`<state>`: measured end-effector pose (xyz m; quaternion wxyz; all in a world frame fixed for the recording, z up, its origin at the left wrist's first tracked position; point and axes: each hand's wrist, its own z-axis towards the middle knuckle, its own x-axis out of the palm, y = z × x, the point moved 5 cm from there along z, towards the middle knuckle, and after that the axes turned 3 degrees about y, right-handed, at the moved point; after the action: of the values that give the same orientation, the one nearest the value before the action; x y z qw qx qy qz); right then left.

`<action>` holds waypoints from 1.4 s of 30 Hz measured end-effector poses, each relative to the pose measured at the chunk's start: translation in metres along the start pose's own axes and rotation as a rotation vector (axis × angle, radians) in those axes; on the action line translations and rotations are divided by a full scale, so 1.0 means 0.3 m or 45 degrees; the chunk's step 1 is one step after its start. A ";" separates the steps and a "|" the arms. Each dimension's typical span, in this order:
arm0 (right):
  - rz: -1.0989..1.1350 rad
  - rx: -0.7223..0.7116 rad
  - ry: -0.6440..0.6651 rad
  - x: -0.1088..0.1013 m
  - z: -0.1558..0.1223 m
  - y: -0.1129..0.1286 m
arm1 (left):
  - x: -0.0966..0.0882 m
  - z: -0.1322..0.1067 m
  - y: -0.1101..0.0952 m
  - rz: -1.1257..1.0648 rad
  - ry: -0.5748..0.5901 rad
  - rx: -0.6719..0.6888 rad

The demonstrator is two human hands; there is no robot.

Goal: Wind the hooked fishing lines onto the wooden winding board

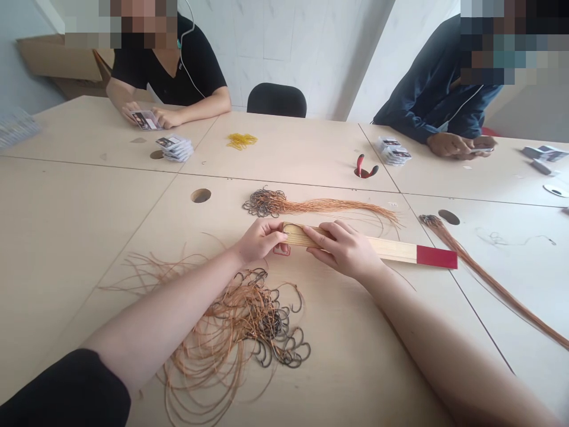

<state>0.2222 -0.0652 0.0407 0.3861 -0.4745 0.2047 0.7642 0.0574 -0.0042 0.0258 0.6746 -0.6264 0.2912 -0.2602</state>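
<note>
Between my two hands is a flat wooden strip (393,249) with a dark red far end, lying tilted slightly down to the right. My left hand (258,242) pinches its left end, where a curved hook seems to lie along the wood. A small red outline shows just below those fingertips. My right hand (347,248) grips the strip near its middle, fingers across the top. Under my left forearm spreads a tangled heap of large fish hooks (278,323) tied to orange-brown cords. A neater bundle of corded hooks (264,203) lies just beyond my hands.
Another hook bundle (489,279) stretches along the right. Red-handled pliers (361,166) stand in a table hole. Yellow bands (241,140) and stacks of small packets (175,148) lie farther back. Two people sit opposite handling packets, with a black chair (276,99) between them.
</note>
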 end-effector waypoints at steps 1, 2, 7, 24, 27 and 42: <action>-0.009 -0.002 -0.006 -0.001 0.000 0.002 | -0.001 -0.002 -0.002 0.007 -0.009 0.004; -0.017 -0.005 -0.012 -0.002 0.000 0.005 | -0.001 -0.003 -0.003 0.016 -0.018 0.007; -0.009 0.014 0.002 0.001 0.000 0.010 | -0.006 -0.004 -0.004 0.062 -0.048 0.005; 0.113 0.118 0.158 -0.002 0.011 0.010 | -0.018 0.021 0.030 0.045 0.004 -0.137; 0.140 0.130 0.163 -0.009 0.014 0.015 | -0.028 0.018 0.033 -0.056 0.038 -0.085; 0.597 0.111 -0.070 -0.342 0.037 0.037 | -0.051 0.019 0.087 -0.378 0.028 -0.017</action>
<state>0.2331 -0.1052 0.1360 0.2236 -0.3757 0.3315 0.8360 0.0504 0.0127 0.0011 0.6214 -0.6640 0.2045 -0.3621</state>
